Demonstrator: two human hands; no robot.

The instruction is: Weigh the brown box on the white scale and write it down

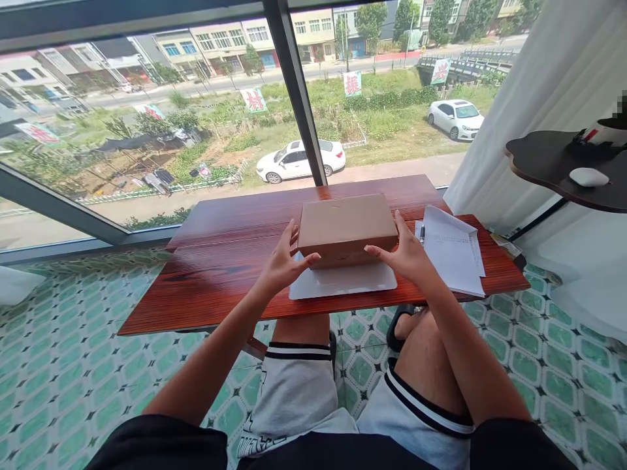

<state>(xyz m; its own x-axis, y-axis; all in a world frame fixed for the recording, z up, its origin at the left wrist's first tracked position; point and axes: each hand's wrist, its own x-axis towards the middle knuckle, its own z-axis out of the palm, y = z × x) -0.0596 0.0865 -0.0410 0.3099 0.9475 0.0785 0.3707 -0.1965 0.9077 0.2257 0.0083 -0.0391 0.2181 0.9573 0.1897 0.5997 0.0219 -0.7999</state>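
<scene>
A closed brown cardboard box (pixel 345 227) sits on a white flat sheet (pixel 343 282) on the red wooden table (pixel 220 274). My left hand (pixel 283 261) presses against the box's left end, with the thumb on its front corner. My right hand (pixel 405 251) grips the box's right end, fingers spread along the side and front. Both hands clasp the box between them.
White printed papers (pixel 453 251) with a pen (pixel 422 232) lie right of the box. A dark side shelf (pixel 553 166) with a white mouse (pixel 588 177) stands at the right, by a white curtain. A large window is beyond the table; green tiled floor lies below.
</scene>
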